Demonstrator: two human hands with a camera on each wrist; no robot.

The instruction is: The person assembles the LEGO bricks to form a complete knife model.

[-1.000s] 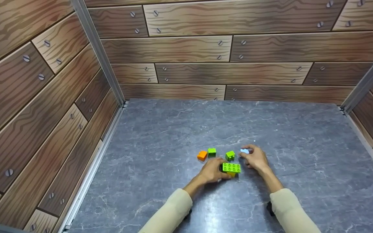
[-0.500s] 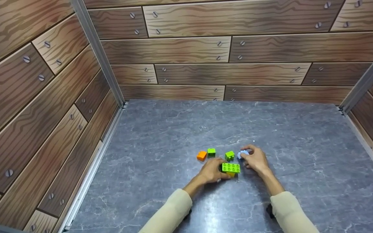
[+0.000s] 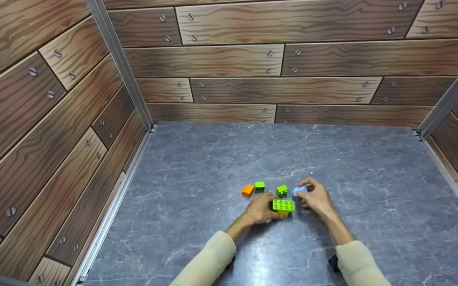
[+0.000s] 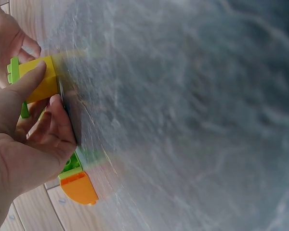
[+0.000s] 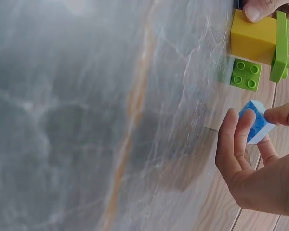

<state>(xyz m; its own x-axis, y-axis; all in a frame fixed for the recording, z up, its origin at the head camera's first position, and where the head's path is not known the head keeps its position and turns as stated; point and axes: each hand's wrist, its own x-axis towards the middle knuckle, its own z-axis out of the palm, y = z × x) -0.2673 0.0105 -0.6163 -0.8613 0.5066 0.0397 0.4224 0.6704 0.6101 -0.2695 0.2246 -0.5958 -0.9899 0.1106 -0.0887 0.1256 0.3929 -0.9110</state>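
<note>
My left hand (image 3: 260, 209) grips a yellow block (image 4: 47, 83) that stands on the table. A flat green plate with studs (image 3: 283, 205) sits on top of this block and overhangs it. To the right, my right hand (image 3: 316, 198) pinches a light blue brick (image 5: 255, 121) between thumb and fingers. In the right wrist view that brick is tilted, and fingers cover part of it. Between the hands, slightly farther back, lies a small green brick (image 3: 282, 190), its studs facing the right wrist camera.
Beyond my left hand lie an orange curved brick (image 3: 247, 191) and another green brick (image 3: 259, 186), close together. The grey marbled table (image 3: 197, 159) is bounded by wood-patterned walls (image 3: 229, 63) at the back and sides.
The right hand has turned the light blue brick about in its fingers and shifted it slightly nearer. The left hand and the yellow block with its green plate have stayed put.
</note>
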